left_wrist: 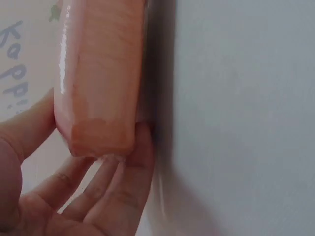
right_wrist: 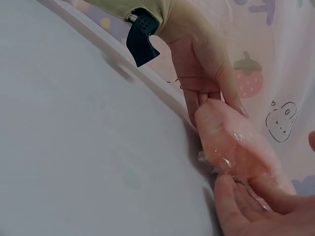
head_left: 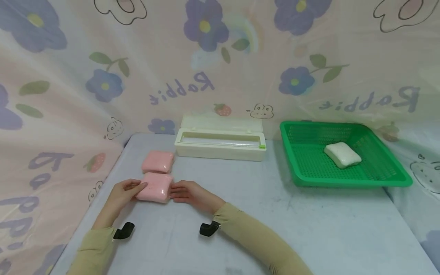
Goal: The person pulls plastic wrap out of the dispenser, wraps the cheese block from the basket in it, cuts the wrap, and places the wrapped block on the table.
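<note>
A puffy pink block (head_left: 155, 187) wrapped in clear film lies at the left of the table. My left hand (head_left: 120, 194) holds its left end, thumb on top and fingers (left_wrist: 138, 182) beneath, as the left wrist view shows. My right hand (head_left: 197, 195) is at the block's right side. In the right wrist view its fingers (right_wrist: 229, 201) touch the lower edge of the film-covered block (right_wrist: 241, 142), fairly straight. Just behind it lies a second wrapped pink block (head_left: 158, 161), close to the first.
A cream cling film dispenser (head_left: 220, 151) with its lid raised stands at the back middle. On the right, a green basket (head_left: 350, 182) holds a white wrapped block (head_left: 343, 154). A printed curtain (head_left: 240, 76) hangs behind and to the left of the white-covered table (head_left: 247, 191).
</note>
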### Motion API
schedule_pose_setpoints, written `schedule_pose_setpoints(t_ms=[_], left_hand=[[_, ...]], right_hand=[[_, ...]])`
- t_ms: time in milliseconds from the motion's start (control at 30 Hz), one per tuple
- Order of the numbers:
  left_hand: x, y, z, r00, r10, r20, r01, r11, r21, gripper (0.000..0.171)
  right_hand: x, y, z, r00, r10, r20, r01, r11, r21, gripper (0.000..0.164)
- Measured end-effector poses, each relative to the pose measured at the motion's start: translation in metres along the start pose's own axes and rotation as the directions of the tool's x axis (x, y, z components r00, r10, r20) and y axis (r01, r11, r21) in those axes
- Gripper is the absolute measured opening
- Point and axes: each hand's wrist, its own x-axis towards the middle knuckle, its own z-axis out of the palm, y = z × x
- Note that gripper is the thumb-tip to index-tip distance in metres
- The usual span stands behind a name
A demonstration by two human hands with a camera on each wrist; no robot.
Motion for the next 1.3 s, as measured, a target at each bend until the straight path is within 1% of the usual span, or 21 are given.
schedule_pose_setpoints(t_ms=[100, 200, 300, 367, 433, 500, 533, 600, 667, 700, 767, 867, 900, 933, 1000, 1033, 1100, 1133, 1167, 1233, 1300], left_hand=[[-0.002, -0.001, -0.004, 0.997, 0.015, -0.071, -0.010, 0.998, 0.059, 0.062], [-0.004, 0.002, -0.006, 0.988, -0.002, -0.152, 0.024, 0.990, 0.141, 0.061], [-0.005, 0.005, -0.006, 0.975, -0.009, -0.221, 0.056, 0.976, 0.209, 0.058], [-0.006, 0.008, -0.005, 0.970, -0.005, -0.242, 0.060, 0.973, 0.221, 0.056], [-0.006, 0.011, -0.004, 0.968, 0.006, -0.249, 0.051, 0.974, 0.220, 0.053], [-0.008, 0.017, -0.003, 0.961, 0.030, -0.275, 0.031, 0.976, 0.215, 0.048], [-0.008, 0.020, -0.003, 0.955, 0.055, -0.291, 0.011, 0.976, 0.218, 0.046], [-0.010, 0.030, -0.002, 0.942, 0.113, -0.316, -0.044, 0.975, 0.219, 0.042], [-0.010, 0.042, -0.002, 0.928, 0.185, -0.324, -0.118, 0.969, 0.218, 0.039], [-0.009, 0.049, -0.001, 0.923, 0.221, -0.314, -0.158, 0.964, 0.214, 0.039], [-0.005, 0.065, 0.000, 0.925, 0.275, -0.262, -0.226, 0.953, 0.204, 0.039], [0.006, 0.088, 0.005, 0.938, 0.319, -0.138, -0.293, 0.939, 0.180, 0.042], [0.011, 0.095, 0.008, 0.942, 0.323, -0.090, -0.306, 0.938, 0.165, 0.042], [0.016, 0.103, 0.010, 0.942, 0.333, -0.044, -0.322, 0.932, 0.164, 0.042], [0.028, 0.117, 0.015, 0.933, 0.357, 0.042, -0.359, 0.923, 0.138, 0.041], [0.035, 0.123, 0.017, 0.925, 0.371, 0.078, -0.378, 0.917, 0.127, 0.039], [0.050, 0.134, 0.020, 0.909, 0.393, 0.140, -0.407, 0.908, 0.095, 0.037], [0.058, 0.138, 0.021, 0.901, 0.403, 0.163, -0.420, 0.903, 0.089, 0.037], [0.066, 0.142, 0.022, 0.896, 0.404, 0.184, -0.422, 0.904, 0.072, 0.036], [0.079, 0.149, 0.023, 0.889, 0.403, 0.219, -0.424, 0.904, 0.057, 0.036], [0.091, 0.153, 0.026, 0.883, 0.398, 0.249, -0.420, 0.907, 0.039, 0.036]], right_hand=[[0.010, 0.002, 0.005, 1.000, -0.011, -0.011, 0.011, 1.000, 0.014, 0.044], [0.019, 0.004, 0.011, 1.000, -0.019, -0.021, 0.019, 1.000, 0.003, 0.043], [0.023, 0.003, 0.017, 0.999, -0.031, -0.033, 0.030, 0.999, -0.027, 0.041], [0.024, 0.002, 0.019, 0.998, -0.033, -0.044, 0.031, 0.999, -0.044, 0.041], [0.020, 0.001, 0.018, 0.996, -0.056, -0.075, 0.049, 0.995, -0.091, 0.040], [0.015, -0.002, 0.012, 0.990, -0.088, -0.108, 0.071, 0.985, -0.154, 0.039], [0.011, -0.005, 0.009, 0.986, -0.106, -0.127, 0.081, 0.979, -0.190, 0.039], [-0.001, -0.013, -0.004, 0.978, -0.152, -0.145, 0.108, 0.956, -0.274, 0.037], [-0.012, -0.026, -0.022, 0.972, -0.193, -0.133, 0.136, 0.927, -0.350, 0.036], [-0.019, -0.034, -0.032, 0.969, -0.218, -0.118, 0.156, 0.908, -0.389, 0.035], [-0.033, -0.054, -0.052, 0.961, -0.258, -0.099, 0.181, 0.860, -0.476, 0.033], [-0.055, -0.088, -0.079, 0.942, -0.318, -0.112, 0.185, 0.765, -0.617, 0.029], [-0.062, -0.099, -0.088, 0.933, -0.340, -0.119, 0.181, 0.728, -0.662, 0.028], [-0.069, -0.109, -0.096, 0.925, -0.356, -0.131, 0.163, 0.685, -0.710, 0.027], [-0.083, -0.128, -0.111, 0.911, -0.389, -0.134, 0.139, 0.599, -0.789, 0.028], [-0.089, -0.137, -0.118, 0.907, -0.398, -0.137, 0.120, 0.557, -0.822, 0.028], [-0.100, -0.152, -0.132, 0.907, -0.403, -0.126, 0.088, 0.472, -0.877, 0.030], [-0.104, -0.159, -0.138, 0.911, -0.392, -0.128, 0.066, 0.443, -0.894, 0.031], [-0.108, -0.165, -0.144, 0.917, -0.377, -0.131, 0.045, 0.422, -0.906, 0.033], [-0.114, -0.174, -0.155, 0.928, -0.340, -0.149, -0.004, 0.391, -0.920, 0.035], [-0.117, -0.180, -0.167, 0.938, -0.304, -0.167, -0.045, 0.370, -0.928, 0.037]])
